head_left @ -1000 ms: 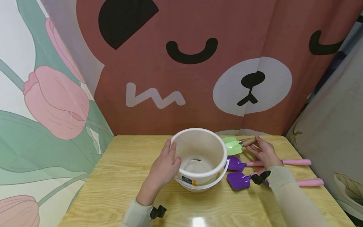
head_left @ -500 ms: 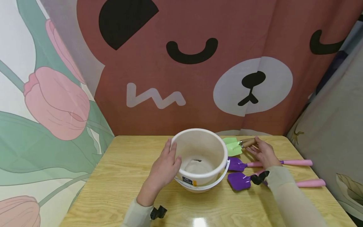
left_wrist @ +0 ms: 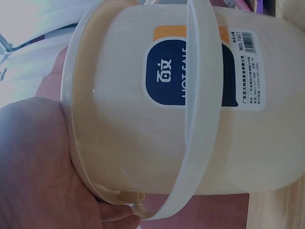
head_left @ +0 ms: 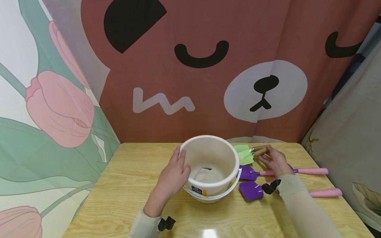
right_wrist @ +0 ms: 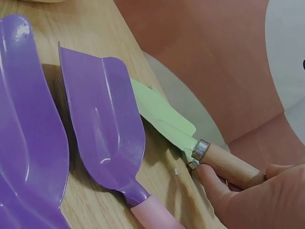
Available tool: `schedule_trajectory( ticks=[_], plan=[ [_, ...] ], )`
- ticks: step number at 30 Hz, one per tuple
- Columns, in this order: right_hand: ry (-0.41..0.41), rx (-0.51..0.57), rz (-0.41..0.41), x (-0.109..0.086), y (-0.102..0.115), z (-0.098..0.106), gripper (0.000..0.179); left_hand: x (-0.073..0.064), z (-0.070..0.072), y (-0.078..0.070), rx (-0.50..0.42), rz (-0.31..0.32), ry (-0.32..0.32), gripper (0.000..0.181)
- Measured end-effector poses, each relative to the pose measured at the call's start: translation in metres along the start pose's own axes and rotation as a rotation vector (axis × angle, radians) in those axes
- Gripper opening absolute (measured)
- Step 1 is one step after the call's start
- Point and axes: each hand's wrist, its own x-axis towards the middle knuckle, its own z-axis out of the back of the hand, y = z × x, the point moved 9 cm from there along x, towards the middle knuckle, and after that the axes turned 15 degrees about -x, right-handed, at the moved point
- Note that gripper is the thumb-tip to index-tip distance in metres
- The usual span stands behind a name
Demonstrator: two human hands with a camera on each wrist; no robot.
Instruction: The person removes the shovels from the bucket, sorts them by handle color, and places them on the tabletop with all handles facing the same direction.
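Note:
A white plastic bucket (head_left: 208,150) stands upright on the table. My left hand (head_left: 171,177) rests against its left rim, fingers extended. In the left wrist view the palm meets the rim, with fingertips beside the pivot of the bucket's handle (left_wrist: 202,95). Right of the bucket, two green trowels (head_left: 245,157) lie overlapped near the table's back edge. My right hand (head_left: 278,161) pinches the upper trowel's wooden handle (right_wrist: 233,167) between thumb and fingers; the other trowel's handle is mostly hidden below it in the right wrist view.
Two purple shovels with pink handles lie in front of the trowels: a nearer shovel (head_left: 251,190) and a farther shovel (head_left: 249,173), both partly under my right hand and sleeve. A printed curtain (head_left: 178,76) hangs behind the wooden table (head_left: 143,172).
The two wooden trowel handles have spread slightly apart at my right fingers, so both now show in the head view. My left hand and the bucket have stayed put.

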Motion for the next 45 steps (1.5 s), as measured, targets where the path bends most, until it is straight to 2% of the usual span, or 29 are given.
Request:
schedule_trajectory(
  ticks=[2, 4, 7, 14, 18, 20, 26, 31, 37, 41, 45],
  plan=[
    [0.000, -0.001, 0.007, -0.001, 0.000, 0.001, 0.044, 0.000, 0.000, 0.000, 0.001, 0.001, 0.001, 0.065],
    [-0.003, -0.032, 0.024, -0.001, 0.001, 0.001, 0.029, 0.000, 0.000, 0.000, 0.000, 0.002, 0.004, 0.065],
    [-0.007, -0.092, 0.054, -0.003, 0.004, 0.001, 0.017, 0.000, 0.000, 0.000, -0.002, 0.004, 0.005, 0.065],
    [0.008, -0.209, 0.082, -0.007, 0.007, -0.004, 0.019, 0.000, 0.000, 0.000, -0.005, 0.001, 0.003, 0.065],
    [0.054, -0.226, 0.082, -0.009, 0.008, -0.008, 0.023, 0.000, 0.001, 0.000, -0.002, -0.006, -0.001, 0.065],
    [0.050, -0.224, 0.073, -0.009, 0.007, -0.008, 0.024, 0.000, 0.001, 0.001, -0.001, -0.009, -0.003, 0.065],
    [-0.019, -0.219, 0.025, -0.006, 0.002, -0.002, 0.049, 0.000, 0.000, 0.001, 0.000, -0.011, -0.001, 0.065],
    [-0.049, -0.217, 0.013, -0.005, 0.003, 0.000, 0.037, 0.000, 0.001, 0.001, -0.006, -0.009, -0.003, 0.065],
    [-0.109, -0.187, -0.007, -0.009, 0.006, 0.003, 0.062, 0.000, 0.001, 0.000, -0.007, -0.010, -0.007, 0.065],
    [-0.170, -0.217, -0.020, -0.009, 0.007, 0.008, 0.063, 0.000, 0.000, 0.000, -0.008, -0.013, -0.009, 0.065],
    [-0.187, -0.242, 0.006, -0.008, 0.011, 0.010, 0.064, 0.000, 0.000, 0.001, -0.004, -0.010, -0.009, 0.065]
  ],
)
